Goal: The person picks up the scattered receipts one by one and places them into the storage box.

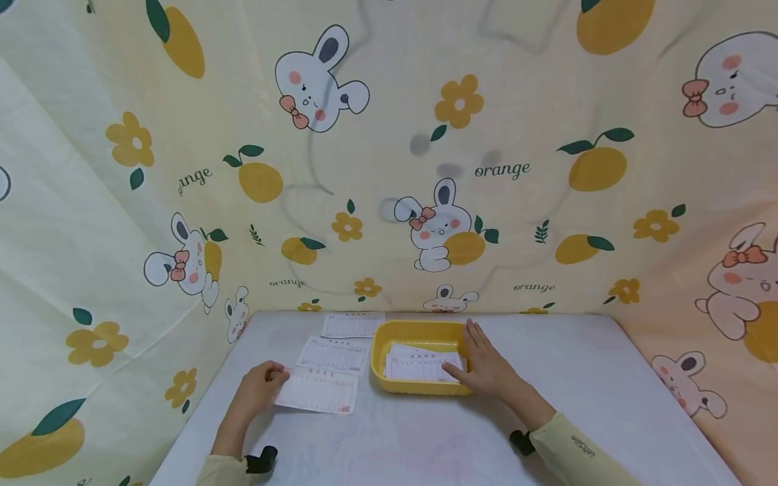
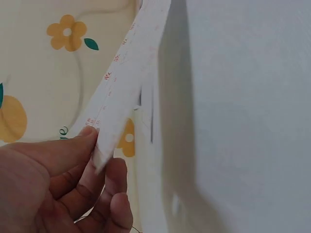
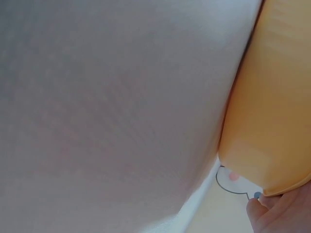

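Left hand point(image 1: 261, 386): thumb and fingers pinch the left end of a white rectangular paper slip with red print point(image 1: 317, 390), that end raised off the white tabletop point(image 1: 395, 442). Slip extends right from the hand, long axis roughly left-right, right end slightly nearer. Beyond it on the far side: a middle white printed slip point(image 1: 333, 355), then a far white printed slip point(image 1: 354, 325). Just right of that column: yellow rectangular plastic tray point(image 1: 419, 387), long axis left-right, white printed slips point(image 1: 419, 368) inside. Right hand point(image 1: 489, 364): at tray's right end, fingers extended, thumb spread left over the interior. Left hand nearer the pinched slip, right hand nearer the tray.
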The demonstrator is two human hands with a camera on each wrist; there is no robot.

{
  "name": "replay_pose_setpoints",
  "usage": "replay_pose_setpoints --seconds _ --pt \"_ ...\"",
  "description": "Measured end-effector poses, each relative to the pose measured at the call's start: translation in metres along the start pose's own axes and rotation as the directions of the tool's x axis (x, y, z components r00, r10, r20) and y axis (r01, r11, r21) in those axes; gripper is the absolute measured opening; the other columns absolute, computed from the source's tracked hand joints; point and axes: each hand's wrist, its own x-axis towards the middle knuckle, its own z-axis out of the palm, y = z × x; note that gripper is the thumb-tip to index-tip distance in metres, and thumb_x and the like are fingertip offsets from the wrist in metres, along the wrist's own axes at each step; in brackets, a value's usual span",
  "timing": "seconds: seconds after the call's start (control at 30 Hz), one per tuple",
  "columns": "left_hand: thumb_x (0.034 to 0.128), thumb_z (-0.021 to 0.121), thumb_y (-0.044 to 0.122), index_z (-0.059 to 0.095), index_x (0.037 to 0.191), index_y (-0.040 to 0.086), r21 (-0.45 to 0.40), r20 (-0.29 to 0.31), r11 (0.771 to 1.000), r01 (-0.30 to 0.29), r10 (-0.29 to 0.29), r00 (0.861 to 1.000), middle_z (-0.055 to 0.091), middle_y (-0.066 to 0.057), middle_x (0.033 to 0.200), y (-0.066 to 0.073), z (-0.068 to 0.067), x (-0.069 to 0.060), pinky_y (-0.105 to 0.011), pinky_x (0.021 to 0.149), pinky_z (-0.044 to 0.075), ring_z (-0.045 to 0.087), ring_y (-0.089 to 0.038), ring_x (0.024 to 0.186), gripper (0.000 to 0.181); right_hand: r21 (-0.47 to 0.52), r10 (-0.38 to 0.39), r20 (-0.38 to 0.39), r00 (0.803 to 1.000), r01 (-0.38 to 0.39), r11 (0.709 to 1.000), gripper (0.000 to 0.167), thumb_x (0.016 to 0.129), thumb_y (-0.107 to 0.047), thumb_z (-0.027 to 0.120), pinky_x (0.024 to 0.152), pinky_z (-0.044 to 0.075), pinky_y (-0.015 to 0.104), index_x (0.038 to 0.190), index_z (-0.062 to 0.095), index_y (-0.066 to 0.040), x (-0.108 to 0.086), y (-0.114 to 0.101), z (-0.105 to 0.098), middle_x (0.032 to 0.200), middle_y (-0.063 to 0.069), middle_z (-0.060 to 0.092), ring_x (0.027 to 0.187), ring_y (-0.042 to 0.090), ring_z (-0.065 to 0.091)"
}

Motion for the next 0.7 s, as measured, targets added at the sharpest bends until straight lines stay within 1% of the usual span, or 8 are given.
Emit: replay_pose_setpoints --seconds 0.23,0.47,0.6,0.7 --pt "0.1063 0.068 0.02 0.069 0.121 -0.005 -0.025 -0.022 0.999 -0.033 0.033 0.999 0.071 -0.009 0.098 0.006 -0.007 -0.001 -0.036 0.076 0.053 0.061 -0.023 0.088 0.029 0.001 -0.005 -0.007 1.0 0.005 1.0 0.113 0.098 -0.069 0.062 0.128 0.024 0.065 0.167 0.017 0.009 0.0 -0.001 0.0 0.177 0.026 0.009 0.163 0.047 0.012" --pt "0.1072 0.067 0.021 0.067 0.124 -0.005 -0.062 -0.052 0.998 -0.03 0.026 0.998 0.071 -0.011 0.1 0.015 -0.012 -0.001 -0.031 0.073 0.051 0.061 -0.024 0.089 0.03 -0.002 0.003 0.006 1.0 -0.003 1.0 0.112 0.099 -0.068 0.061 0.129 0.023 0.063 0.167 0.016 0.009 -0.001 -0.002 -0.002 0.178 0.025 0.008 0.164 0.045 0.011" --pt "0.1074 0.067 0.02 0.067 0.124 -0.005 -0.076 -0.07 0.996 -0.041 0.036 0.997 0.072 -0.012 0.102 0.02 -0.015 -0.001 -0.031 0.074 0.051 0.062 -0.024 0.091 0.03 0.0 0.006 0.005 1.0 -0.006 1.0 0.112 0.099 -0.066 0.062 0.129 0.023 0.063 0.167 0.016 0.009 -0.001 -0.001 -0.002 0.178 0.025 0.008 0.164 0.045 0.011" --pt "0.1077 0.067 0.021 0.067 0.124 -0.004 -0.086 -0.072 0.995 -0.042 0.036 0.997 0.072 -0.012 0.103 0.023 -0.017 -0.001 -0.033 0.076 0.051 0.062 -0.025 0.092 0.03 0.001 0.006 0.001 1.0 -0.006 1.0 0.113 0.098 -0.068 0.062 0.128 0.023 0.064 0.167 0.016 0.009 0.0 0.0 0.0 0.178 0.025 0.008 0.164 0.045 0.011"
